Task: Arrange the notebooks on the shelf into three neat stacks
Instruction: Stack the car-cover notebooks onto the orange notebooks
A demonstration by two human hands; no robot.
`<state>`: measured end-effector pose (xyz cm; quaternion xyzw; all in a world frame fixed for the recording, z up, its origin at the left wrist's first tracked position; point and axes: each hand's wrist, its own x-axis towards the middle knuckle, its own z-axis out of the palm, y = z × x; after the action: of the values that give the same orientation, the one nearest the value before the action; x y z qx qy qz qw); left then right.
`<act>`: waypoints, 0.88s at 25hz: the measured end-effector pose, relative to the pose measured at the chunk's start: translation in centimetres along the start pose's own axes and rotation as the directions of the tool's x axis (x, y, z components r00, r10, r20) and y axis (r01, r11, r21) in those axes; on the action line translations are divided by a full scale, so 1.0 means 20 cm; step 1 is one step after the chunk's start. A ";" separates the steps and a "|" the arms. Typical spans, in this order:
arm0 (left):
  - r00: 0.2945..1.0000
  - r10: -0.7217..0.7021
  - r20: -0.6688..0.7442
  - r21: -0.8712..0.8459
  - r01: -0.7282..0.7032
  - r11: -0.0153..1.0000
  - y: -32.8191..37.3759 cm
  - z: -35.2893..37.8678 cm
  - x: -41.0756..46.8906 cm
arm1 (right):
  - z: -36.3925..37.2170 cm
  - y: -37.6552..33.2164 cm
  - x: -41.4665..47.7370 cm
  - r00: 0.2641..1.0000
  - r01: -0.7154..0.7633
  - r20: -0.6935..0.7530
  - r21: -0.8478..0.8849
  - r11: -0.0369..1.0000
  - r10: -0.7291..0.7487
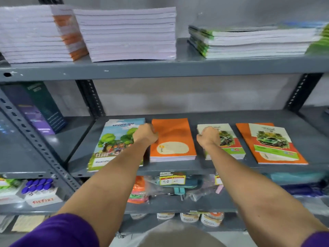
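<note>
On the middle grey shelf lie four groups of notebooks. At the left is a stack with a tree picture cover, then an orange stack, then a stack with a green car cover. At the far right a car-cover notebook lies skewed on an orange one. My left hand is curled around the left edge of the orange stack. My right hand is curled around the left edge of the car-cover stack.
The upper shelf holds thick white paper stacks and a green-edged stack. Dark boxes stand in the left bay behind a slotted upright. Below are plastic packets and price tags.
</note>
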<state>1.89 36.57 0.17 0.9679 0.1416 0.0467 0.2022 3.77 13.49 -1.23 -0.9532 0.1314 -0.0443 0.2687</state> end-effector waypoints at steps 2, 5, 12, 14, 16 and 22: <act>0.999 0.031 0.020 -0.051 -0.030 0.998 0.17 0.09 -0.01 | -0.09 0.16 0.07 0.998 -0.056 -0.027 -0.031 0.998 0.055; 0.995 0.095 0.033 -0.098 -0.091 0.991 0.49 0.26 -0.03 | -0.24 0.43 0.19 0.994 -0.100 -0.060 -0.092 0.991 0.095; 0.952 0.288 0.102 -0.045 -0.285 0.957 1.19 0.60 -0.09 | -0.54 0.99 0.42 0.952 -0.305 -0.098 -0.251 0.918 0.290; 0.939 0.322 0.123 -0.017 -0.323 0.946 1.36 0.70 -0.10 | -0.61 1.11 0.48 0.925 -0.380 -0.103 -0.224 0.897 0.366; 0.922 0.352 0.161 0.003 -0.358 0.934 1.53 0.79 -0.11 | -0.66 1.22 0.53 0.909 -0.416 -0.062 -0.205 0.886 0.412; 0.888 0.284 0.362 0.049 -0.322 0.945 1.75 1.01 -0.20 | -0.66 1.35 0.61 0.929 -0.362 0.057 -0.055 0.931 0.365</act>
<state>10.00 -2.98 -4.34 0.9803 -0.0473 -0.1027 0.1620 7.27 -18.61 -3.91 -0.9190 0.2975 0.0407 0.2555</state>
